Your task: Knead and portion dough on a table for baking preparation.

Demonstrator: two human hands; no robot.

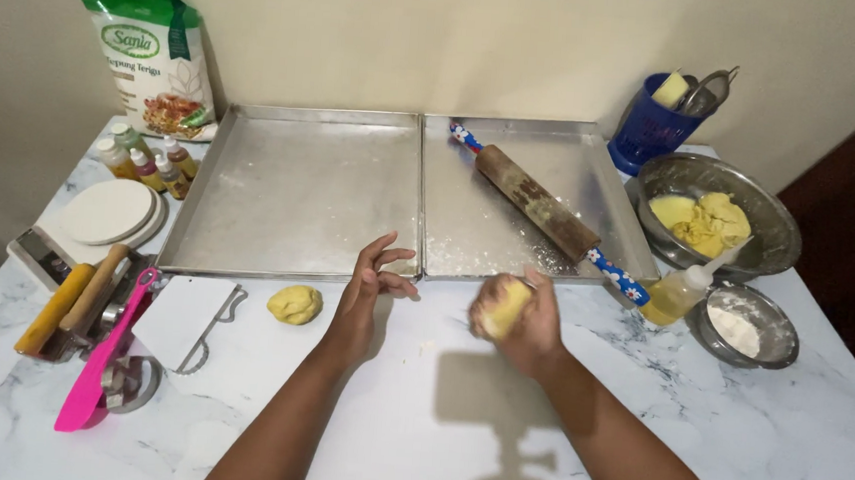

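Dough, a pale yellow lump, sits clasped in the right hand, fingers curled round it just above the white marbled tabletop, at about six o'clock from the right-hand metal baking tray. The left hand is spread open and holds nothing, its fingertips near the front lip of the left-hand metal baking tray.

A second small yellow dough ball lies on the tabletop at nine o'clock from the left hand. A brown wooden rolling pin with blue flowered handles lies slantwise in the right tray, one handle overhanging its front corner. A knock from the right arm could likely roll it off, or tip the small squeeze bottle of yellow oil at three o'clock.

Open room lies between the hands and the near table edge. A pink plastic spatula and cutters crowd eight o'clock.
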